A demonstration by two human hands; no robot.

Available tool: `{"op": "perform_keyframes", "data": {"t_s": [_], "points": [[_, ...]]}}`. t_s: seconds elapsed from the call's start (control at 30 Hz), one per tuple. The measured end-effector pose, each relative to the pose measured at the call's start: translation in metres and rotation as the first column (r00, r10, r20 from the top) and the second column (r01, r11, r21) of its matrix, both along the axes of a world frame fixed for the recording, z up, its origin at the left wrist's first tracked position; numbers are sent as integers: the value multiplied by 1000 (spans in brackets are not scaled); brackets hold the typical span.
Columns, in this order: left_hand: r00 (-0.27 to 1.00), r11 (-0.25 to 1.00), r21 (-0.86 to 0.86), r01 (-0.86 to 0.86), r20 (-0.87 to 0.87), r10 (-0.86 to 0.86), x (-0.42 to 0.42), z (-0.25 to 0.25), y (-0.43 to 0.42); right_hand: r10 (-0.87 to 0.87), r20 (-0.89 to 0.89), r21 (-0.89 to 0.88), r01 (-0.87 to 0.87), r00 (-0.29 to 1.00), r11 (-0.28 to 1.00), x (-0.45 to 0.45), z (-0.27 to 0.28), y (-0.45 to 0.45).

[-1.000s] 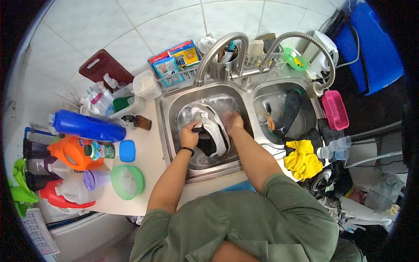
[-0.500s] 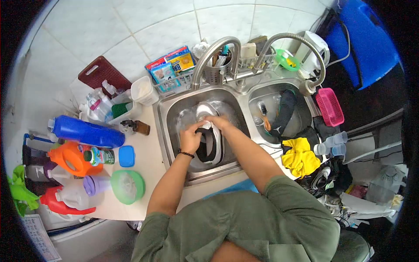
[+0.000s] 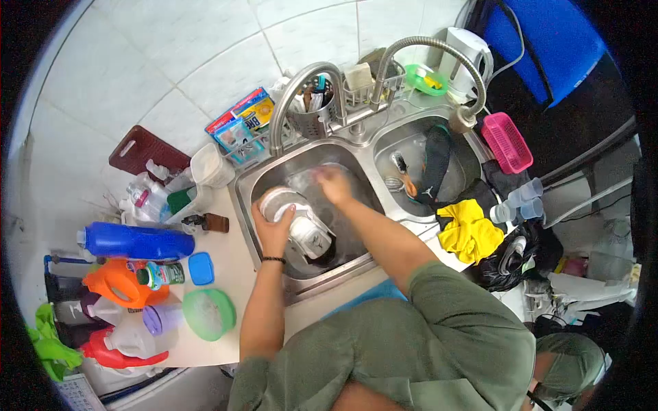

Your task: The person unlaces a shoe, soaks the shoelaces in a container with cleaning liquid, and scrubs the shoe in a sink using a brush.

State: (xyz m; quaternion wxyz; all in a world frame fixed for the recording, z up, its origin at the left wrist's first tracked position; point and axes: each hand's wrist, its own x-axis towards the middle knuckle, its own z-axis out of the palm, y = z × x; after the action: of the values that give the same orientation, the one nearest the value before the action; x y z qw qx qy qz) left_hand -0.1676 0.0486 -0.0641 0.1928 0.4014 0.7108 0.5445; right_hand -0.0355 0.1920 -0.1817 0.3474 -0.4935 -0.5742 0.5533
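My left hand (image 3: 275, 225), with a dark bead bracelet at its wrist, grips a white sneaker (image 3: 312, 234) with grey parts and a black lining. The shoe is tilted in the left sink basin (image 3: 248, 198), its tongue logo facing up. Apart from the shoe, my right hand (image 3: 334, 186) is over cloudy water at the basin's back right. Its fingers are smeared by motion, so whether they hold anything is unclear. In the right basin lie an orange-handled brush (image 3: 409, 185) and a long dark piece (image 3: 437, 161) with a white logo, resembling an insole.
Two faucets (image 3: 305, 75) arch over the basins. Bottles such as a blue one (image 3: 140, 241), an orange jug (image 3: 123, 284) and a green bowl (image 3: 210, 315) stand on the left. A yellow cloth (image 3: 469, 233) and pink basket (image 3: 507, 142) are on the right.
The sneaker has turned over and shifted slightly left, now held by my left hand alone. My right hand has let go of it and moved away toward the back. The view has tilted.
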Motion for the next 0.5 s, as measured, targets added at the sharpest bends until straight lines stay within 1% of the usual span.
{"op": "perform_keyframes", "data": {"t_s": [0.03, 0.07, 0.1, 0.13, 0.17, 0.2, 0.23, 0.27, 0.3, 0.33, 0.37, 0.4, 0.43, 0.47, 0.5], "points": [[998, 999, 19, -27, -59, 28, 2, -1, -5, -129, 81, -5, 130, 988, 991, 5, -32, 1], [997, 1000, 24, -10, -80, 12, -8, -11, -6, -254, 157, -8, 258, 954, 966, 11, -64, 3], [998, 999, 1, -37, -54, 37, -9, -12, -7, -281, 115, -248, 302, 953, 921, 17, -66, -3], [997, 997, -22, -67, -30, 67, -10, -13, -8, -358, -164, -557, 213, 919, 803, 19, -67, -6], [995, 994, -48, -99, -7, 99, -13, -14, -10, -413, -445, -743, -71, 794, 665, 13, -68, -4], [993, 983, -143, -117, -46, 111, -18, -14, -8, -369, -596, -751, -333, 713, 570, 6, -30, -5], [989, 960, -242, -141, -85, 124, -27, -13, -4, -214, -688, -680, -514, 693, 522, -4, 16, -4], [985, 929, -336, -157, -122, 123, -32, -12, 2, -19, -727, -598, -619, 686, 510, -12, 61, -5], [984, 958, -258, -125, -156, 86, -33, -10, 7, 193, -739, -470, -699, 646, 539, -16, 95, -10], [980, 980, -178, -85, -191, 51, -33, -7, 13, 390, -712, -328, -767, 585, 552, -20, 128, -14], [973, 994, -98, -40, -228, 17, -32, -5, 17, 459, -598, -247, -696, 657, 674, -25, 137, -15], [947, 993, -108, 41, -312, -73, -33, 0, 21, 497, -470, -141, -617, 730, 774, -29, 144, -13], [959, 986, -150, 69, -264, -107, -33, 5, 22, 501, -331, -14, -535, 800, 845, -28, 147, -10], [966, 976, -192, 101, -214, -143, -32, 11, 22, 313, -310, -48, -344, 898, 938, -28, 132, -3], [971, 963, -232, 135, -164, -176, -32, 14, 22, 65, -159, -8, -67, 985, 998, -29, 105, 2]]}}
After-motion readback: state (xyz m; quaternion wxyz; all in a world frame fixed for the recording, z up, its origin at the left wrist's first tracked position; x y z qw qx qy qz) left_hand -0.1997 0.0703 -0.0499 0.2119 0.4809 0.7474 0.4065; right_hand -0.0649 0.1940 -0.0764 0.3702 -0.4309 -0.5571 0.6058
